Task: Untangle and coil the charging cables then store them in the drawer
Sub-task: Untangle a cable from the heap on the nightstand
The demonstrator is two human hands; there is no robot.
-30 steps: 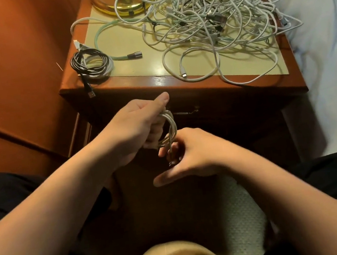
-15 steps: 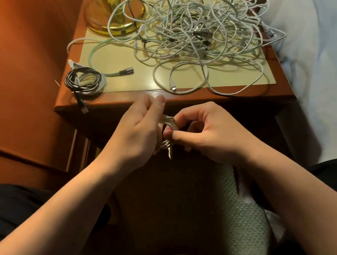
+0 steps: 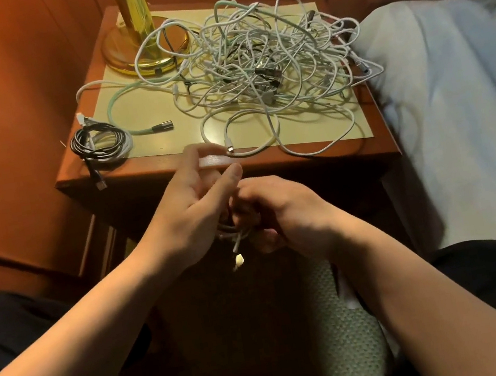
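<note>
A bed [image 3: 455,109] lies right of the wooden surface [image 3: 153,170]. On the surface a tangle [image 3: 261,72] of white cables spreads from the brass lamp [image 3: 139,42] to the right edge. A finished coil [image 3: 100,143] of black and white cable sits at the front left corner. In front of the surface, the left hand [image 3: 187,220] and right hand [image 3: 279,212] are together, both gripping a small white cable [image 3: 234,235] bundle, its plug hanging below.
</note>
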